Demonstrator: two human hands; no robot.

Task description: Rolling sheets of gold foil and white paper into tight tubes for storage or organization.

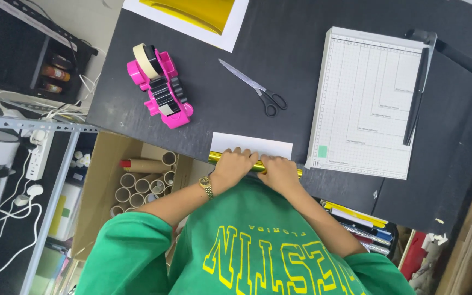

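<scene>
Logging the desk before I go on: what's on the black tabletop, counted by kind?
Gold foil roll, under left hand and right hand: 1
Gold sheet: 1
White paper: 1
Scissors: 1
Pink tape dispenser: 1
Paper cutter: 1
Total: 6

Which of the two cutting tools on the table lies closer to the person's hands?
The scissors, lying open-handled on the black table just beyond the hands. The paper trimmer sits farther off to the side, a flat white gridded board with a long blade arm.
</scene>
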